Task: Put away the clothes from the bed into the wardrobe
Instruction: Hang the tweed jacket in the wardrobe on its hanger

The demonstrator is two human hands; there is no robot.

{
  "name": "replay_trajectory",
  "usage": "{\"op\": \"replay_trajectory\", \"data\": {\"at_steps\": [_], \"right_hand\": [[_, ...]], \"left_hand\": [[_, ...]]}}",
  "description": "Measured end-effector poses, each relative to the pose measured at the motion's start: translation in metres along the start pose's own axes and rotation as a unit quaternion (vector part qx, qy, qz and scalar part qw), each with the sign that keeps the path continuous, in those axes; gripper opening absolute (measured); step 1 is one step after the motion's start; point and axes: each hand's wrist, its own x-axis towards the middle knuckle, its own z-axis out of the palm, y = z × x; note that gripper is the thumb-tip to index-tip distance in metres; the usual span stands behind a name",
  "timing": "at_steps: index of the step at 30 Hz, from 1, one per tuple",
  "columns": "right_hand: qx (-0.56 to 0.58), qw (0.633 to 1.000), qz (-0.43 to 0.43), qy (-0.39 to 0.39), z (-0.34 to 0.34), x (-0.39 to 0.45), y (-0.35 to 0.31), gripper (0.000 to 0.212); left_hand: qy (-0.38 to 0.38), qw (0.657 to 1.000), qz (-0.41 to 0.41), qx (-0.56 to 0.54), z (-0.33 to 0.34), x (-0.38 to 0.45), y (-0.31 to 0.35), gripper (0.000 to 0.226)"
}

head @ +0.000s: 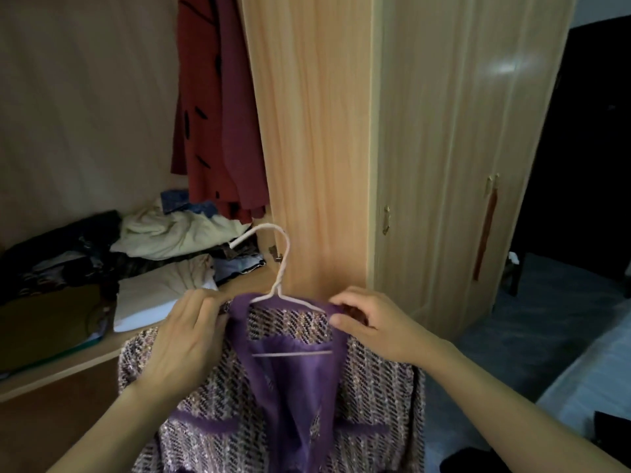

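Gripping the tweed jacket at both shoulders, left hand and right hand, fingers curled.

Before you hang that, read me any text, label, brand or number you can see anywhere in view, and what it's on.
None readable.
The purple tweed jacket on the white hanger, held at the collar by the left hand and right hand, shows no tag.
The red garment bears black marks, not letters.
The wardrobe doors are bare.
The folded clothes are too dark and blurred to tell.
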Motion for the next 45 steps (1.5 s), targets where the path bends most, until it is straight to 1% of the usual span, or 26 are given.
{"op": "replay_trajectory", "data": {"at_steps": [1, 4, 7, 12, 17, 20, 22, 24, 26, 27, 28, 29, 30, 31, 33, 35, 36, 37, 41, 43, 45], "right_hand": [[0.007, 1.0, -0.006, -0.002, 0.003, 0.004, -0.003, 0.034], [0.016, 0.999, -0.032, 0.0, 0.017, 0.02, -0.017, 0.032], [0.032, 0.997, -0.062, 0.017, 0.034, 0.033, -0.041, 0.028], [0.058, 0.992, -0.113, 0.028, 0.058, 0.054, -0.095, 0.023], [0.026, 0.99, -0.121, 0.063, 0.084, 0.081, -0.155, 0.025], [0.054, 0.99, -0.104, 0.084, 0.107, 0.094, -0.185, 0.02], [0.089, 0.989, -0.073, 0.097, 0.128, 0.1, -0.201, 0.022], [0.114, 0.987, -0.038, 0.109, 0.151, 0.103, -0.211, 0.021], [0.126, 0.986, 0.002, 0.114, 0.171, 0.103, -0.217, 0.017], [0.137, 0.984, 0.02, 0.114, 0.18, 0.103, -0.221, 0.014], [0.152, 0.981, 0.036, 0.113, 0.189, 0.101, -0.226, 0.014], [0.164, 0.978, 0.049, 0.115, 0.197, 0.1, -0.231, 0.016], [0.176, 0.975, 0.057, 0.122, 0.203, 0.1, -0.235, 0.019], [0.186, 0.972, 0.061, 0.129, 0.209, 0.1, -0.24, 0.02], [0.206, 0.966, 0.068, 0.138, 0.215, 0.1, -0.25, 0.018], [0.231, 0.959, 0.077, 0.145, 0.22, 0.102, -0.259, 0.019], [0.238, 0.956, 0.082, 0.148, 0.223, 0.102, -0.265, 0.019], [0.246, 0.954, 0.083, 0.15, 0.227, 0.102, -0.271, 0.019], [0.307, 0.935, 0.084, 0.156, 0.245, 0.102, -0.293, 0.018], [0.316, 0.935, 0.085, 0.135, 0.251, 0.098, -0.301, 0.024], [0.352, 0.927, 0.083, 0.098, 0.254, 0.096, -0.306, 0.032]], "left_hand": [[0.007, 1.0, -0.002, 0.009, -0.006, -0.002, -0.004, 0.024], [0.013, 0.999, -0.01, 0.032, -0.026, -0.014, -0.017, 0.022], [0.015, 0.999, -0.036, 0.036, -0.046, -0.029, -0.031, 0.023], [0.027, 0.999, -0.001, 0.029, -0.084, -0.045, -0.051, 0.014], [0.053, 0.996, -0.05, 0.056, -0.125, -0.065, -0.094, 0.018], [0.048, 0.992, -0.086, 0.081, -0.142, -0.08, -0.119, 0.022], [0.044, 0.988, -0.122, 0.089, -0.151, -0.089, -0.133, 0.024], [0.067, 0.979, -0.162, 0.108, -0.159, -0.093, -0.139, 0.024], [0.095, 0.976, -0.165, 0.11, -0.164, -0.099, -0.13, 0.017], [0.099, 0.98, -0.152, 0.079, -0.165, -0.102, -0.121, 0.008], [0.086, 0.984, -0.15, 0.031, -0.165, -0.105, -0.109, 0.003], [0.06, 0.983, -0.17, -0.026, -0.164, -0.107, -0.098, 0.009], [0.032, 0.974, -0.206, -0.088, -0.162, -0.108, -0.089, 0.015], [0.008, 0.955, -0.254, -0.153, -0.159, -0.108, -0.083, 0.019], [-0.019, 0.896, -0.348, -0.276, -0.152, -0.107, -0.08, 0.019], [-0.013, 0.831, -0.409, -0.376, -0.15, -0.101, -0.082, 0.016], [-0.002, 0.816, -0.42, -0.398, -0.151, -0.098, -0.083, 0.016], [0.012, 0.816, -0.42, -0.397, -0.152, -0.095, -0.084, 0.016], [0.067, 0.856, -0.415, -0.301, -0.157, -0.089, -0.088, 0.022], [0.064, 0.86, -0.421, -0.28, -0.158, -0.093, -0.095, 0.022], [0.052, 0.859, -0.422, -0.284, -0.161, -0.098, -0.104, 0.022]]}}
